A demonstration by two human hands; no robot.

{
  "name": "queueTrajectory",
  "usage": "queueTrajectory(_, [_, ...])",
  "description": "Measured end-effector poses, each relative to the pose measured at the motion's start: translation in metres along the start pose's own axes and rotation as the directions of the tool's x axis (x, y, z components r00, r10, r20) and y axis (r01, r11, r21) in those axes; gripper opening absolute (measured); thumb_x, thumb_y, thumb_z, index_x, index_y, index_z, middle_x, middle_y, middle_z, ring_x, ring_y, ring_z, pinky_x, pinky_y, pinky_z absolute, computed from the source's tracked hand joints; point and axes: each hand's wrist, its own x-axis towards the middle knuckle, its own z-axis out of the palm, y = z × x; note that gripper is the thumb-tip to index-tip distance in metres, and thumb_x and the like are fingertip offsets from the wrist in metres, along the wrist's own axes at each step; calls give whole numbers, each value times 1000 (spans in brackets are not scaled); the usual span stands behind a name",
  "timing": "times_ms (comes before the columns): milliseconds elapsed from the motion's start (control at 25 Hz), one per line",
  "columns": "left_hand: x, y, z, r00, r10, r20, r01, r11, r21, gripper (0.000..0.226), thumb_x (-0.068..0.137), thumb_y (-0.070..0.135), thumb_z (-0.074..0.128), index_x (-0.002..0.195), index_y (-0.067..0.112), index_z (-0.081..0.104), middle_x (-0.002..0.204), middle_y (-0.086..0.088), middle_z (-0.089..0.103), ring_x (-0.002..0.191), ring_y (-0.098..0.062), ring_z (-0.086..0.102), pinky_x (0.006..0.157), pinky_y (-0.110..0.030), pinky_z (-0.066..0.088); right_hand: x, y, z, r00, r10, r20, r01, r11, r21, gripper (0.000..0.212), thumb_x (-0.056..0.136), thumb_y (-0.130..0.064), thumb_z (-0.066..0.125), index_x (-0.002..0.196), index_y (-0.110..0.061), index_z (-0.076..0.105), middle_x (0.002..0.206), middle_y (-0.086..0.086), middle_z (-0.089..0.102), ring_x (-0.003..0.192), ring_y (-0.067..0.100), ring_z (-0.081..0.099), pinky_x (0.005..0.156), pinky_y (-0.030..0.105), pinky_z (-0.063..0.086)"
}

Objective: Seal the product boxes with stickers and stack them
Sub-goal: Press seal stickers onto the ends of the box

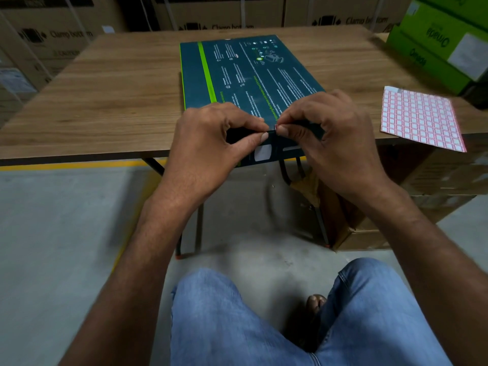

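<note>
Pinching small red-edged sticker (276,127) at near edge of flat dark-teal cardboard box (237,75) — right hand (340,138) | left hand (211,138) grips that edge | pink-gridded sticker sheet (420,117) lies apart, right.

Dark teal product box (245,75) flat, overhanging table edge, sticker sheet (420,117) right

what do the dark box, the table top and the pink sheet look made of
Dark box: printed cardboard, likely, with a slight sheen; folded edges and printed text.
Table top: wood or wood-look laminate, matte; grain lines show.
Pink sheet: paper sticker sheet, it seems; thin, flat, gridded with small labels.
</note>
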Motion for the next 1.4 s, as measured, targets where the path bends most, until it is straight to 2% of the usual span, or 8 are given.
queueTrajectory(240, [0, 1, 0, 1000, 10, -2, -10, 1000, 12, 14, 90, 28, 82, 101, 19, 84, 100, 8, 79, 94, -3, 73, 83, -36, 61, -1, -9, 1, 985, 168, -47, -164, 982, 89, 12, 90, -34, 78, 98, -25, 79, 103, -13, 72, 101, 13, 65, 87, 42, 53])
queueTrajectory(440, [0, 1, -1, 1000, 11, 2, -11, 1000, 9, 15, 91, 28, 82, 103, 19, 83, 101, 8, 79, 95, -2, 73, 84, -35, 61, -2, -14, 3, 944, 311, -113, -293, 944, 150, 31, 84, -40, 83, 112, -29, 73, 110, -14, 68, 103, 6, 64, 90, 37, 55])
queueTrajectory(640, [0, 0, -1, 1000, 3, 1, -3, 1000, -7, 15, 90, 27, 83, 102, 19, 84, 100, 7, 79, 93, -2, 73, 83, -34, 61, -9, -6, 2, 990, 75, -124, -58, 989, 135, 20, 94, -31, 76, 106, -15, 79, 111, -1, 70, 104, 17, 67, 85, 48, 56])
queueTrajectory(800, [1, 0, -2, 1000, 4, -2, -4, 1000, -6, 14, 90, 27, 83, 102, 19, 84, 100, 8, 79, 92, -1, 73, 83, -33, 61, -12, -6, 1, 984, 66, -167, -43, 990, 137, 32, 97, -30, 72, 125, -14, 73, 116, -5, 63, 101, 9, 64, 86, 42, 57])
queueTrajectory(920, [1, 0, -1, 1000, 1, 0, -1, 1000, -11, 14, 90, 27, 83, 102, 19, 84, 100, 8, 79, 93, -2, 73, 83, -34, 61, -10, -3, 3, 982, 24, -189, -3, 994, 112, 23, 97, -27, 74, 115, -13, 77, 114, -3, 65, 103, 10, 64, 85, 43, 56])
queueTrajectory(1000, [0, 1, -1, 1000, -4, -2, 4, 1000, -15, 14, 90, 27, 83, 101, 19, 84, 100, 8, 79, 93, -1, 73, 84, -34, 61, -8, 0, 6, 984, -37, -173, 47, 997, 53, 16, 98, -27, 74, 108, -16, 80, 112, 0, 69, 101, 23, 65, 83, 49, 53])
queueTrajectory(1120, [0, 1, -2, 1000, -5, 9, 5, 1000, -18, 16, 90, 28, 83, 102, 19, 83, 101, 8, 79, 95, -1, 73, 85, -34, 61, -8, 4, 9, 988, -86, -129, 81, 996, -45, 17, 101, -32, 70, 107, -21, 82, 112, -1, 72, 97, 25, 62, 79, 52, 48])
queueTrajectory(1400, [1, 0, -2, 1000, -20, 13, 20, 1000, -24, 17, 89, 29, 83, 102, 18, 84, 100, 8, 79, 93, -1, 74, 82, -36, 61, -8, 13, 4, 989, -144, 23, 145, 955, -257, 34, 103, -44, 62, 131, -28, 72, 130, -6, 68, 110, 28, 55, 83, 47, 43])
